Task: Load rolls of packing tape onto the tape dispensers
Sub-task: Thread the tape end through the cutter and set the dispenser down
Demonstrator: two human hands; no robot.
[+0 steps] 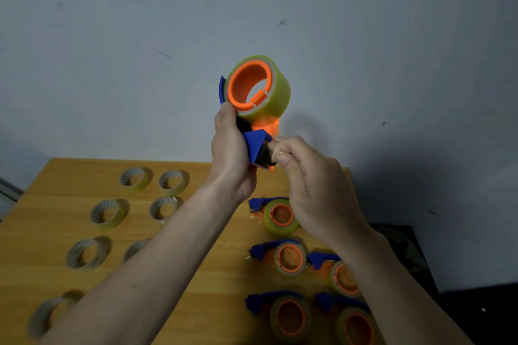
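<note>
L hand (pixel 228 148) grips loaded dispenser (pixel 256 109) above table (pixel 196 232), fingers wrapped round its body; R hand (pixel 311 185) fingers (pixel 280 152) pinch tape end at blue cutter (pixel 256 145).

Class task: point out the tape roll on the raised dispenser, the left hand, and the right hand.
tape roll (pixel 276 92), head view, on its yellowish outer band.
left hand (pixel 228 148), head view, on its back.
right hand (pixel 314 185), head view, on its back.
</note>
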